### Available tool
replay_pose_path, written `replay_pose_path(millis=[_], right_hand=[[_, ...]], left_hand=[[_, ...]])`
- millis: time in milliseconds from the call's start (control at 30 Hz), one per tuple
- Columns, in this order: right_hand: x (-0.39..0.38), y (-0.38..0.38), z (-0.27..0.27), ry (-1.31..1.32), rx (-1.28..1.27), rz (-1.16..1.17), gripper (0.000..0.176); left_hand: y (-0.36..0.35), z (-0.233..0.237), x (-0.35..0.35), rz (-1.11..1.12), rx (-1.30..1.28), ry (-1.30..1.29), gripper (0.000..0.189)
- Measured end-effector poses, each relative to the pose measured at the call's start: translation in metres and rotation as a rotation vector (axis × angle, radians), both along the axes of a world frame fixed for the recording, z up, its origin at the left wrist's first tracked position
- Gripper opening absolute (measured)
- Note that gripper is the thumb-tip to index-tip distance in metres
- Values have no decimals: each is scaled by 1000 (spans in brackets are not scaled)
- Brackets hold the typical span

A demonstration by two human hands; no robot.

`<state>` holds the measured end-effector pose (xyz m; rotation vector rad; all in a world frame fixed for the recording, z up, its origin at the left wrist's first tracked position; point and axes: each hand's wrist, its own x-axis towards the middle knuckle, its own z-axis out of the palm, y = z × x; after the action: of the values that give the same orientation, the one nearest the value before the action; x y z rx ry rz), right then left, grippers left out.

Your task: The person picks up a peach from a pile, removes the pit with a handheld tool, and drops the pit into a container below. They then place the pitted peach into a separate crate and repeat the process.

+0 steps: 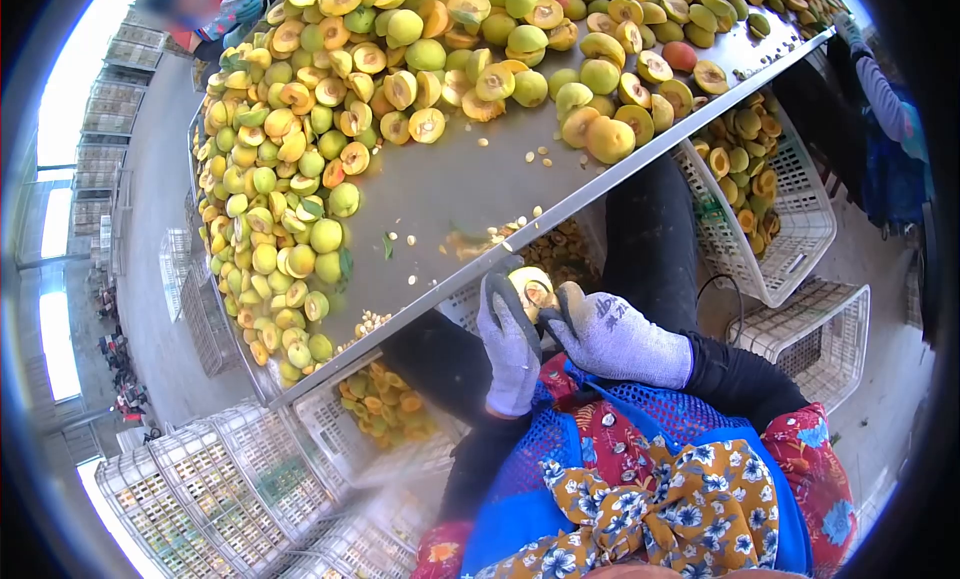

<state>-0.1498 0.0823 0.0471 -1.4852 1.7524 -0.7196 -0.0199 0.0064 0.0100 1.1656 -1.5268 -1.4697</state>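
My left hand [507, 339], in a grey-and-white work glove, grips a cut apricot [531, 287] just below the metal table's edge. The fruit's pale open face and brown pit cavity point up at me. My right hand [622, 337], in a matching glove, is closed with thumb and fingertips pressed at the apricot's right side. Whether a small tool sits in those fingers is hidden. Beyond my hands, the metal table [440, 194] carries a big heap of whole and halved apricots [300, 169]. Loose pits [370, 322] lie along its near rim.
A white crate [800, 234] of apricot halves stands to the right, beside another crate [840, 349]. At lower left are stacked crates [220, 469] and a further batch of fruit halves [385, 404]. Co-workers [200, 14] are at the table's far left and at the right [890, 109].
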Motion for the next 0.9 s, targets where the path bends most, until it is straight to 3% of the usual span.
replay_pose_path(millis=[233,333,400,467,567,600,667,700,767,800,833,867,900], right_hand=[[1,5,-6,-115,56,26,36],[-4,4,-4,-488,55,-29,36],[-15,3,7,-773,359,-27,41],[-21,0,15,-946,572,-96,41],[-7,5,-21,-263,26,-23,41],[-10,6,-19,-462,213,-53,42],[-20,3,-8,-861,590,-114,43],[-21,2,-9,-1152,588,-105,38],[-24,1,-15,-1251,453,-11,39],[-24,2,-15,-1302,385,33,40],[-25,6,-9,-1538,685,-221,41],[-28,8,-19,-1845,800,-226,42],[-30,10,-28,-1984,838,-180,41]], left_hand=[[14,5,-1,67,-128,-100,36],[17,7,-6,75,-306,-127,33],[18,15,-10,62,-432,-160,30],[13,13,-10,-6,-330,-209,29],[4,5,-5,-98,-36,-240,27],[3,4,-5,-124,84,-243,27],[8,5,-4,-124,-100,-292,30],[12,-2,-4,-107,-243,-266,30],[14,-5,-1,-120,-392,-194,34],[12,-5,-1,-151,-286,-138,34],[9,-6,-1,-182,-178,-83,34],[5,-7,-2,-210,-74,-26,34],[1,-10,-1,-238,88,37,36]])
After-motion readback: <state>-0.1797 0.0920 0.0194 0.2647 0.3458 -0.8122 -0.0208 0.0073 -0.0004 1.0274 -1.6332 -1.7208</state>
